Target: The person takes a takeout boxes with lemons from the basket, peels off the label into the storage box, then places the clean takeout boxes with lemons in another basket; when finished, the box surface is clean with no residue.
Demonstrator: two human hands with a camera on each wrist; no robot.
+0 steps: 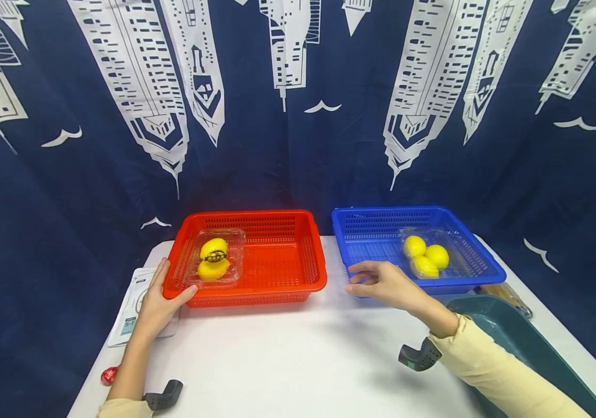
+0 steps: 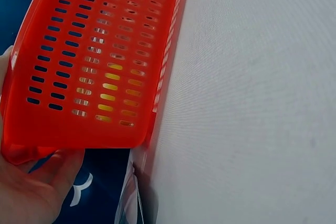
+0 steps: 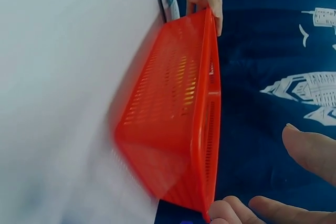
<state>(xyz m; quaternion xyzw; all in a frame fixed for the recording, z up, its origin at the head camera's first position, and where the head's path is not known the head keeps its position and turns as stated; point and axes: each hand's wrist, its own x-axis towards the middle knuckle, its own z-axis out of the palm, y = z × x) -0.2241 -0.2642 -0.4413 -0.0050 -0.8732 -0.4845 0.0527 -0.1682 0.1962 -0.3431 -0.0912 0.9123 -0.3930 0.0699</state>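
A red plastic basket (image 1: 256, 296) sits on the white table. Inside it is a clear plastic box (image 1: 235, 247) with two yellow lemons (image 1: 213, 269). My left hand (image 1: 158, 302) grips the basket's front left corner, with the thumb over the front rim and the fingers along the left side. In the left wrist view, fingertips (image 2: 68, 169) show under the rim corner. My right hand (image 1: 384, 284) hovers by the blue basket (image 1: 371, 249), fingers bent, thumb apart, holding nothing. Three lemons (image 1: 426, 268) in another clear box lie inside the blue basket.
A white digital scale (image 1: 122, 325) lies partly behind my left forearm. A small red item (image 1: 109, 376) is nearer the left edge. At right, under my right forearm, is a dark green tray (image 1: 517, 325). A dark blue patterned curtain (image 1: 287, 151) hangs behind the table.
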